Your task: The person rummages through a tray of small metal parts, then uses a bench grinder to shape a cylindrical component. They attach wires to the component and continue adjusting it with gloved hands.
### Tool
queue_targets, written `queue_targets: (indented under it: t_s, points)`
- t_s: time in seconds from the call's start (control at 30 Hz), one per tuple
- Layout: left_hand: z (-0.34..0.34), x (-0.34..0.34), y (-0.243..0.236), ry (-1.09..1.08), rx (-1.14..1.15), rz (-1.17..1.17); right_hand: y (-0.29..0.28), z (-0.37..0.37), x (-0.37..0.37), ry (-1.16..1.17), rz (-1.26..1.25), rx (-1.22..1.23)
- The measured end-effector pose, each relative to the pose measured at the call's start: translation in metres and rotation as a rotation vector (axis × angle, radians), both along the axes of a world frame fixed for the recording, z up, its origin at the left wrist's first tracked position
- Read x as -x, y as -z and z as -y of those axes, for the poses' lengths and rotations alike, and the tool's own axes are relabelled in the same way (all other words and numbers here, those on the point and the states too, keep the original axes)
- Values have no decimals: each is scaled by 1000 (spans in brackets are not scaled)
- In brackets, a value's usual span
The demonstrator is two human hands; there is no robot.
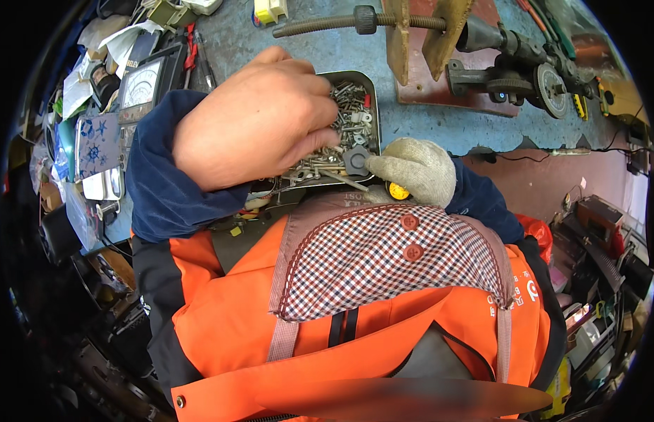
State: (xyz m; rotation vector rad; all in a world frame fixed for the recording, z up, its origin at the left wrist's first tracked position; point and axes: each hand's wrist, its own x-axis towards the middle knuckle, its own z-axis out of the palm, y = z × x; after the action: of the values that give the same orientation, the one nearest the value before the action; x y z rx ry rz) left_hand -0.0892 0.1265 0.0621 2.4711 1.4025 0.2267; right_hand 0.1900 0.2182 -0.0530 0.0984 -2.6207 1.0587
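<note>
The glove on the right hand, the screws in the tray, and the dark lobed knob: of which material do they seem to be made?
Glove: probably knitted cotton or similar; matte, off-white, fabric-like surface.
Screws: metal, likely steel; silvery with bright glints.
Dark lobed knob: perhaps moulded plastic, since it looks dull and evenly grey; coated metal remains possible.

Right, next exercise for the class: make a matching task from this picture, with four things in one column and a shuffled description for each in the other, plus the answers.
Things
1. Left hand
2. Right hand
3. Tray
4. Meter

Descriptions
A. Filled with loose screws and other small metal parts
B. Gloved, with a yellow object in its grasp
C. Pale-faced and dark-cased, at the left side of the bench
D. Bare, reaching over the hardware

Pairs: 1-D, 2-B, 3-A, 4-C
</note>
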Motion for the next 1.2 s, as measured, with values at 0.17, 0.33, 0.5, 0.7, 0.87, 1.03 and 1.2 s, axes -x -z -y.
queue_targets:
  t_s: [0.17,0.33,0.5,0.7,0.87,1.03,1.2]
  points:
    - [-7,-6,23,-38,-106,-103,-9,1,2,10,28,7]
    - [-10,-10,30,-44,-123,-168,-4,6,4,56,0,-12]
    - [-17,-16,35,-91,-153,-159,-3,7,3,84,-18,-16]
    - [-19,-24,35,-128,-128,-237,-1,5,6,95,-141,19]
    - [-32,-56,40,-212,-50,-300,13,-11,-16,84,-265,88]
    - [-37,-57,40,-254,1,-320,14,-9,-21,137,-291,135]
    - [-35,-42,44,-205,-13,-248,17,-7,-13,159,-343,113]
